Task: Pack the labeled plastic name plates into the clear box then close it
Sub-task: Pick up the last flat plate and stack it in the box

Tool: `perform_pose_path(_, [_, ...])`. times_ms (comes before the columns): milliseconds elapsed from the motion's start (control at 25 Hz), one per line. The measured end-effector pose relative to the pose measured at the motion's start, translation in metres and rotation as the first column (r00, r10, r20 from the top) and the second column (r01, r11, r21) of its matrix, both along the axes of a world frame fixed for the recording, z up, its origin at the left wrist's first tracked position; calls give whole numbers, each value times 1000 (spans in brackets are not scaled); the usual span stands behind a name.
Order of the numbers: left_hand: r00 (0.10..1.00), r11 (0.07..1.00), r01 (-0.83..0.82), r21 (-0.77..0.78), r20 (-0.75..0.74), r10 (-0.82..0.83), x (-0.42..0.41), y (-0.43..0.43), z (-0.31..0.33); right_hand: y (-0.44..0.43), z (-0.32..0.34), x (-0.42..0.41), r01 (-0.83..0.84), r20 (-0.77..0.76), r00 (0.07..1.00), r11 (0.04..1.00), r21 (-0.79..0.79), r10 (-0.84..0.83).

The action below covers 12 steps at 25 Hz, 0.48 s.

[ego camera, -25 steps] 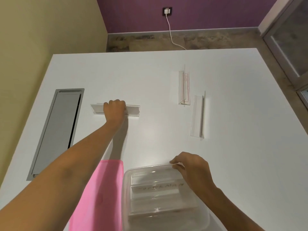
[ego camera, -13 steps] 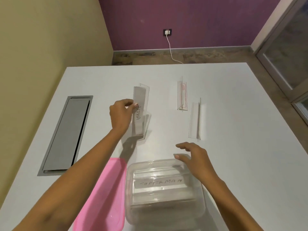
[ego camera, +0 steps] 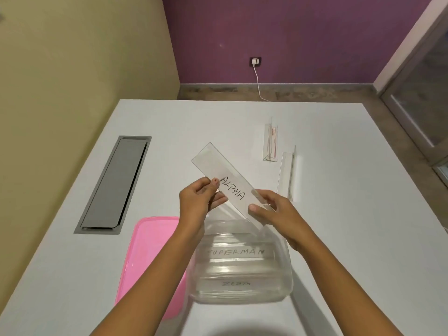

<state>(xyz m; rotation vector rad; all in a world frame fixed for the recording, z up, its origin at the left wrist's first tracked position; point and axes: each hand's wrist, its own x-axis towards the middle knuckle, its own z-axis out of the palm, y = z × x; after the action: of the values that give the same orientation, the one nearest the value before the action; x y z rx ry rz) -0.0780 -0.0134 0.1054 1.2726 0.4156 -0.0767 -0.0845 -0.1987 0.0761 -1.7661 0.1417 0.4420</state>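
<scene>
Both hands hold a clear name plate labeled ALPHA [ego camera: 228,183] tilted in the air just above the far rim of the clear box [ego camera: 287,270]. My left hand [ego camera: 198,200] pinches its left edge; my right hand [ego camera: 271,209] grips its lower right end. Inside the box lie plates labeled SUPERMAN [ego camera: 236,252] and ZEBRA [ego camera: 236,283]. The pink lid [ego camera: 150,253] lies flat on the table left of the box, partly under my left forearm. Two more clear name plates rest on the table at the right: one with red print [ego camera: 270,144], and a plain one [ego camera: 286,174].
A white table [ego camera: 363,238] carries everything. A grey cable hatch [ego camera: 114,185] is set into it at the left. Beyond the far edge are a purple wall with a socket and white cable [ego camera: 258,86], a yellow wall at left, and a glass door at right.
My left hand lifted the ALPHA plate off the table and carried it toward the box. My right hand left the box rim and took hold of the plate's other end.
</scene>
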Motion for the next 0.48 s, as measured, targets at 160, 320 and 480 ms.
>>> perform_pose_path(160, [994,987,72,147,-95,-58,-12,18,-18,-2,-6,-12,-10,14,1000,1000,-6,10])
perform_pose_path(320, [993,740,91,667,-116,-17,-29,41,-34,-13,-18,-26,-48,10,999,990,-134,50])
perform_pose_path(480, [962,739,226,635,-265,-66,-49,57,-58,-19,-30,-44,-134,129,968,881,-454,214])
